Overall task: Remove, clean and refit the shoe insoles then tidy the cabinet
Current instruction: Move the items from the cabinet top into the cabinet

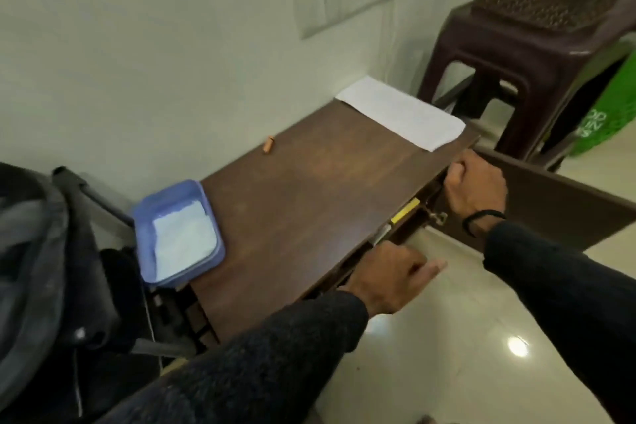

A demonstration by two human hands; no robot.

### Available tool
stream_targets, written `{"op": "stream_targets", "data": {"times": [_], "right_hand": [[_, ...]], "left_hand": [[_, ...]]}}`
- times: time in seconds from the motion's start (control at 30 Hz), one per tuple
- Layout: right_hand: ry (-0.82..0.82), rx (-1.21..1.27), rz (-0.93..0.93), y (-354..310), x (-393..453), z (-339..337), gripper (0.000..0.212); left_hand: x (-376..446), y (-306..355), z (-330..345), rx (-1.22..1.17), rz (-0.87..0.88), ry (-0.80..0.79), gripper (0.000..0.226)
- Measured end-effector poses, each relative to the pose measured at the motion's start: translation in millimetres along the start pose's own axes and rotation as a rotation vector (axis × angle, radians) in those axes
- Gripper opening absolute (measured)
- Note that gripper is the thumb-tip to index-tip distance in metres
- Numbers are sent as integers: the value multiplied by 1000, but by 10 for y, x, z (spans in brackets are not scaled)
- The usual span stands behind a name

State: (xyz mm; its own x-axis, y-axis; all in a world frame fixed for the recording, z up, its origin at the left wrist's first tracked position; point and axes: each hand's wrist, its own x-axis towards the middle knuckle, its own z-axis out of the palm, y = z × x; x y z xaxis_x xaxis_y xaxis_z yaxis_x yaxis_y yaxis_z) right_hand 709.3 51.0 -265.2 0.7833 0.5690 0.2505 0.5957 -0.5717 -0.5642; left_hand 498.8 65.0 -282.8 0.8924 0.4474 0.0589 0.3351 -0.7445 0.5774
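The right hand curled its grip over the open cabinet door, likely steadying it, while the left hand, fingers hidden, reached inside the cabinet for unseen shoes.

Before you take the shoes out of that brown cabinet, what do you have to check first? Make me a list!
1. Door open: ok. The right hand grips the top edge of the brown wooden cabinet door, which is swung out.
2. Other hand ready: ok. The left hand is at the cabinet's front edge and seems to hold nothing.
3. Room on the dark wooden cabinet top: ok, its middle is bare.
4. Cleaning things nearby: ok. The blue plastic tub of white powder and the white paper sheet sit on top.
5. Shoes inside: cannot tell, the inside is hidden.
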Motion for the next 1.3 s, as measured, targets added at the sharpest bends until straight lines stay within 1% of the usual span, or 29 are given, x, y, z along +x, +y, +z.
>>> {"op": "stream_targets", "data": {"times": [0.07,0.13,0.17,0.2,0.23,0.27,0.33,0.4,0.47,0.53,0.6,0.67,0.7,0.73,0.77,0.8,0.83,0.9,0.97,1.03,1.1,1.2,1.3], "right_hand": [[-9,17,-38,-247,123,-44,15],[-69,31,-43,-423,234,-5,18],[-98,24,-29,-476,279,33,25],[-122,14,-8,-489,338,81,32],[-142,2,16,-494,383,118,39],[-159,-10,42,-459,439,178,44],[-170,-46,123,-380,568,305,53],[-151,-57,267,-273,694,406,68],[-119,29,414,-195,778,432,84],[-82,143,558,-163,827,410,89],[-28,306,723,-173,806,377,90],[47,471,855,-112,781,355,86],[71,549,905,-66,765,322,75],[38,628,940,-18,746,282,58],[-20,744,980,46,734,257,39],[-65,885,1022,117,712,204,27],[-72,1022,1059,177,674,151,26],[-18,1248,1128,288,520,16,36],[5,1380,1127,326,281,-145,40],[18,1399,1105,361,27,-329,39],[24,1436,1085,455,-239,-507,39],[55,1571,1115,710,-638,-681,41],[78,1674,1186,1040,-1117,-780,40]], "left_hand": [[120,15,-394,-57,-48,225,62],[261,-160,-751,-150,-192,443,56],[328,-321,-910,-115,-280,546,52],[407,-515,-1036,-29,-373,640,48],[472,-714,-1146,49,-454,713,41],[531,-910,-1226,77,-523,760,33],[610,-1267,-1362,91,-613,792,26],[630,-1542,-1476,128,-730,747,32],[650,-1716,-1531,141,-834,668,43],[691,-1821,-1523,184,-875,600,46],[737,-1866,-1540,242,-875,568,41],[779,-1853,-1564,240,-883,549,35],[797,-1832,-1574,233,-880,547,32],[801,-1803,-1580,216,-869,559,29],[788,-1763,-1571,162,-845,582,25],[766,-1674,-1549,70,-807,616,20],[732,-1565,-1500,-53,-777,651,15],[634,-1234,-1377,-314,-770,669,10],[474,-842,-1226,-607,-783,577,14],[269,-421,-1081,-903,-781,443,15],[65,-37,-891,-1132,-794,325,16],[-170,327,-468,-1348,-816,162,20],[-342,519,10,-1419,-851,-38,24]]}}
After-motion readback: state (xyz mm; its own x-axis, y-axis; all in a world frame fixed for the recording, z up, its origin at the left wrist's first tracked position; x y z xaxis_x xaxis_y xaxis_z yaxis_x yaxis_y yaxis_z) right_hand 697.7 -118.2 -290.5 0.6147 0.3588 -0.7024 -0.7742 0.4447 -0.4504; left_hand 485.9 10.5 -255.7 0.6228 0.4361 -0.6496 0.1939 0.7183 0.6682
